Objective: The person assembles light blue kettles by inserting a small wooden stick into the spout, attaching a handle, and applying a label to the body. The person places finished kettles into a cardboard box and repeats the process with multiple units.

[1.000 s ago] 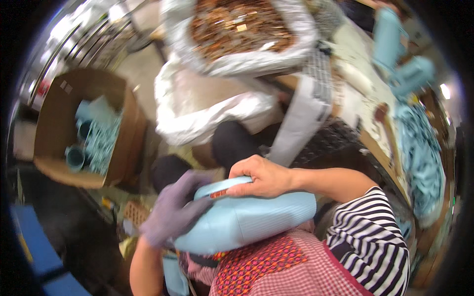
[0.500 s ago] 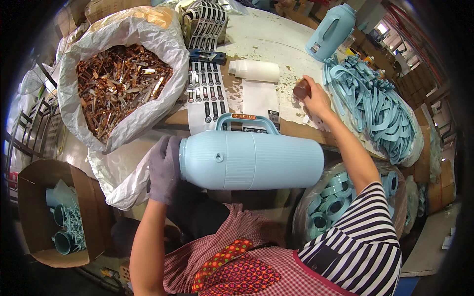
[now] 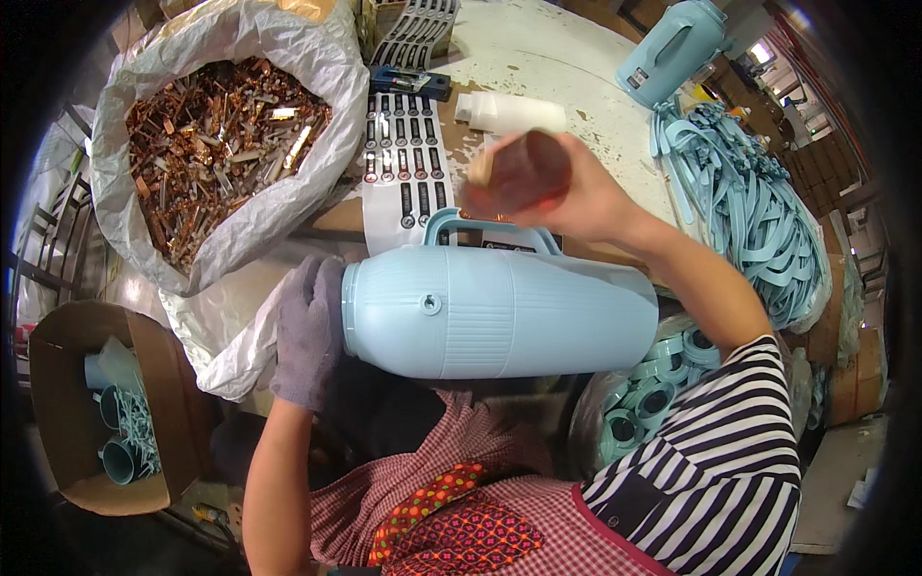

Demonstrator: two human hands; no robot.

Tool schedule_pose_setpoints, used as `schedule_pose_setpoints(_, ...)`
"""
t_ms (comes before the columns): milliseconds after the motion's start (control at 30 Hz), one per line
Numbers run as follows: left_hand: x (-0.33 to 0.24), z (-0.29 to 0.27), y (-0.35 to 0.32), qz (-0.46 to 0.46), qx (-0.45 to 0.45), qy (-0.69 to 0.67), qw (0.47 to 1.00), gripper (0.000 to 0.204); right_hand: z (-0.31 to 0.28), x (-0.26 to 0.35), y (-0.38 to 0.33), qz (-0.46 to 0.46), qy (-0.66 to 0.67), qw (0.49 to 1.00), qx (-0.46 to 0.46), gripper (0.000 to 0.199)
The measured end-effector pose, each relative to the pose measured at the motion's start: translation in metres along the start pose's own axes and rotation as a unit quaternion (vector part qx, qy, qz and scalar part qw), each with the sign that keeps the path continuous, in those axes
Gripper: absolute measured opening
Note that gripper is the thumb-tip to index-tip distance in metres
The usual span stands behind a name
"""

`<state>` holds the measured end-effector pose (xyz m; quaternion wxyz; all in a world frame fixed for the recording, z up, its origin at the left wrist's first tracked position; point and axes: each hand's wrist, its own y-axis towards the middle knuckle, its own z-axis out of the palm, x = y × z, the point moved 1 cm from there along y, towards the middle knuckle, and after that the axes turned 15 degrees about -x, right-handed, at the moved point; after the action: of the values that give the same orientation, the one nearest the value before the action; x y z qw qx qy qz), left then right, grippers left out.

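- Swiftly, the right hand [image 3: 597, 200] swings from the table [image 3: 567, 43] to above the handle [image 3: 435, 228] of a light-blue flask [image 3: 547, 312], fingers clenched around a blurred brown cylinder [image 3: 530, 173]; work now appears centred on that handle.
- Flask lies on its side before the table's edge, neck against the gloved left hand [image 3: 309, 331]; those fingers are partly hidden, their grip impossible to tell.
- Beyond spread a label sheet [image 3: 396, 158], a white roll [image 3: 519, 113] and looped blue straps [image 3: 768, 216].
- Right hand and cylinder block part of the handle from view.

two hands [image 3: 307, 331] [image 3: 595, 197], one lying flask [image 3: 499, 312], one white roll [image 3: 523, 113]
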<state>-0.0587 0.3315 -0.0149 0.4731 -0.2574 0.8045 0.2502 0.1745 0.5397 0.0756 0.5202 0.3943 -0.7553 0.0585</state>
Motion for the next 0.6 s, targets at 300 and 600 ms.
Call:
schedule_pose_setpoints(300, 0.035, -0.073, -0.001, -0.078, -0.114, -0.1, 0.985, 0.025, -0.045, -0.061, 0.025, 0.014, -0.181, 0.978, -0.101, 0.046)
schedule_pose_setpoints(600, 0.04, -0.295, -0.04, -0.258, 0.164, 0.026, 0.952, 0.057, 0.018, -0.042, -0.011, -0.183, -0.264, 0.932, -0.166, 0.022)
